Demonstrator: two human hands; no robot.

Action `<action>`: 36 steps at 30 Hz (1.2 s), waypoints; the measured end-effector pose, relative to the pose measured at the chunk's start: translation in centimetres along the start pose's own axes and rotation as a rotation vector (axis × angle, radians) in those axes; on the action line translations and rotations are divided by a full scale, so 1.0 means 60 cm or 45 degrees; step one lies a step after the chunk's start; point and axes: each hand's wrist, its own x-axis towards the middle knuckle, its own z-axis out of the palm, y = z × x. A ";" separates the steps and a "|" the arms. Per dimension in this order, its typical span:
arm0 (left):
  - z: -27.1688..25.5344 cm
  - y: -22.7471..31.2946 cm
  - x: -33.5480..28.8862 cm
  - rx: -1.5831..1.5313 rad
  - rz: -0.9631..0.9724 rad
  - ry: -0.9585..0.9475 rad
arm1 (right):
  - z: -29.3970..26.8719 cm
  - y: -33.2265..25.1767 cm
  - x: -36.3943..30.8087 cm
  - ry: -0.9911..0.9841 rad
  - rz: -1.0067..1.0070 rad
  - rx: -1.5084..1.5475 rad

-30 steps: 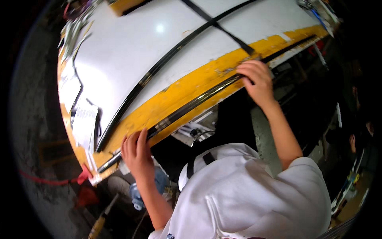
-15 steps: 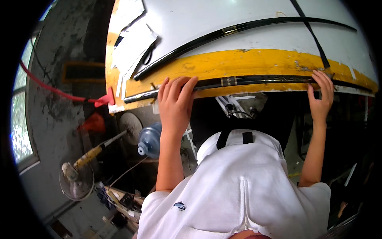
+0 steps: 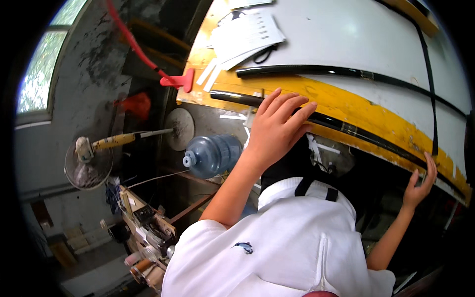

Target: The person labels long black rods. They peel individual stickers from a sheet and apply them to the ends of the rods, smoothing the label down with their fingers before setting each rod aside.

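Observation:
A glossy black fishing rod [image 3: 324,120] with gold bands lies along the near edge of the table. My left hand [image 3: 277,129] rests over the rod near its thick left end, its fingers stretched out and slightly apart, not wrapped round it. Farther right, my right hand [image 3: 420,187] is at the rod's thinner part with fingertips by the table edge and the thumb apart from them. A second black rod [image 3: 341,72] lies behind, on the white and yellow tabletop. Under my left hand, a stretch of the first rod is hidden.
A black strap [image 3: 428,84] crosses the second rod. White papers [image 3: 245,37] lie at the table's far left. A red clamp-like piece [image 3: 180,80] on a red hose meets the corner. Below stand a blue water jug [image 3: 213,154] and a fan [image 3: 89,161]. A small peg [image 3: 262,92] rises at the edge.
The view has swung to the left, so the table and rods appear slanted and shifted right. My left hand's fingers look flatter and more extended. Both hands stay by the near rod.

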 end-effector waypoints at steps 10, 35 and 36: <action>-0.086 -0.164 0.016 0.178 -0.613 0.357 | 0.027 -0.056 0.073 -0.145 -0.108 -0.055; -0.063 -0.257 0.112 0.571 -0.224 -0.069 | 0.084 -0.193 0.166 -0.227 -0.281 0.173; -0.068 -0.243 0.116 0.566 -0.064 0.147 | 0.079 -0.200 0.167 -0.219 -0.230 0.214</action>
